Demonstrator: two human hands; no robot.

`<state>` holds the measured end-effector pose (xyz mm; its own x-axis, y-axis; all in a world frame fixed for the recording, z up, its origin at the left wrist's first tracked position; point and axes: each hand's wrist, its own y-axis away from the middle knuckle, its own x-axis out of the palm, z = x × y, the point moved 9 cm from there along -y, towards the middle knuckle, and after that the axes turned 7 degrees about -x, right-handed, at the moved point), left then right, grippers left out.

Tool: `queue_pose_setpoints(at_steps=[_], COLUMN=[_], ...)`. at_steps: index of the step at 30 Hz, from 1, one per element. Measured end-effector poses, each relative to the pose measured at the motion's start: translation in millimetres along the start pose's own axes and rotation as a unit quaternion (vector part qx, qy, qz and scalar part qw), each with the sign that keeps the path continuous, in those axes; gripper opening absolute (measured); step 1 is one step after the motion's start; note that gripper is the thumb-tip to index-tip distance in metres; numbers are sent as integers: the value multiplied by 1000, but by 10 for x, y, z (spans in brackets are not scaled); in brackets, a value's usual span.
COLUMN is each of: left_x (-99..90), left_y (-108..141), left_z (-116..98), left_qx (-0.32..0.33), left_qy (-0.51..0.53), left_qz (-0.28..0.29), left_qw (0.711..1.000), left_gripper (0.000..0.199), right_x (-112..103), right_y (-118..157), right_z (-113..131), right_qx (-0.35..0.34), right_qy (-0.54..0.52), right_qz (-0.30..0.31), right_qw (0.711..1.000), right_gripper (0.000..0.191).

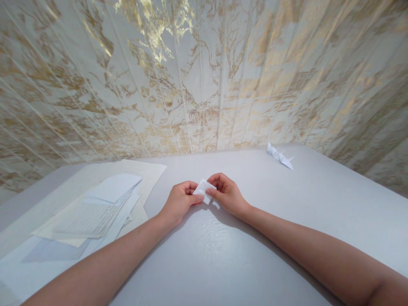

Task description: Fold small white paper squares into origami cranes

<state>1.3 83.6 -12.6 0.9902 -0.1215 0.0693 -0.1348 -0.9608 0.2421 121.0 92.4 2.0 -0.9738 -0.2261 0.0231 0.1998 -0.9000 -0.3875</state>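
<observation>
Between my two hands is a small folded piece of white paper (204, 189), held just above the table (216, 259). My left hand (182, 199) pinches its left side, with the thumb across the lower left of the near face. On the right side, my right hand (227, 193) grips it with the thumb pressed on the front and the fingers curled behind. The paper looks roughly diamond-shaped, with a flap showing below. My fingers hide its back.
To the left lies a spread of loose paper sheets (111, 187), with a lined, handwritten page (86, 219) among them. Folded white paper figures, like origami cranes (280, 156), rest at the back right. A wall with gold-patterned covering (204, 85) rises behind the table.
</observation>
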Motion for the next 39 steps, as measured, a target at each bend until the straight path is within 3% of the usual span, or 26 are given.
queue_pose_setpoints(at_steps=[5, 15, 20, 25, 28, 32, 35, 39], left_x=[-6, 67, 101, 158, 150, 60, 7, 10], left_y=[17, 46, 75, 101, 90, 53, 29, 19], left_z=[-24, -37, -39, -39, -28, -46, -37, -29], left_qx=[-9, 13, 10, 9, 8, 34, 48, 53], left_qy=[-8, -103, -138, -162, -135, -24, 27, 15], left_qz=[-3, 3, 5, 27, 29, -2, -22, -25], left_qw=[1000, 995, 990, 986, 990, 999, 998, 998], left_gripper=[17, 15, 18, 18, 17, 16, 19, 20], right_x=[2, 67, 109, 82, 52, -1, 41, 67], right_y=[19, 63, 76, 70, 54, 26, 26, 44], right_z=[-4, -76, -26, 66, 68, -2, -63, -76], right_qx=[17, 58, 42, 22, 28, 52, 75, 83], right_qy=[-17, 56, 73, 76, 57, 6, -20, 2], right_qz=[3, 35, 54, 33, 17, -7, 17, 36], right_qw=[1000, 996, 995, 996, 998, 999, 997, 996], right_gripper=[33, 16, 17, 28, 29, 29, 31, 29])
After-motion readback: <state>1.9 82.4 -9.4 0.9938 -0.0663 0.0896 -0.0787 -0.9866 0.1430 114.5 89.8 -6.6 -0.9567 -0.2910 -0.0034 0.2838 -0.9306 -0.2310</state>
